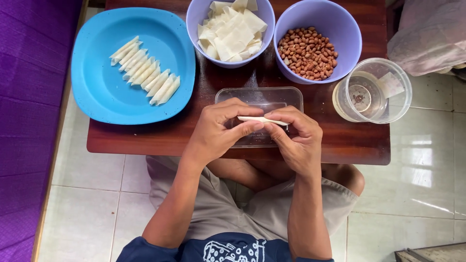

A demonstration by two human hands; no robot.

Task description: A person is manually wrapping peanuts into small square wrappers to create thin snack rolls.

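Two hands met over the clear rectangular container (259, 99) at the near edge of the bench (145, 138). The left hand (216, 133) and the right hand (298, 138) were both clamped on one thin white wrapper roll (262, 119), fingertips pinching its opposite ends. The roll's long axis ran left to right, nearly level, squarely between the hands; neither was clearly nearer. A row of finished rolls (145, 71) lay on the blue plate (97, 92), up and left of the left hand. Beyond the container: a lilac bowl of wrapper squares (232, 29), a lilac bowl of peanuts (307, 52). A clear round tub (372, 90) stood right.
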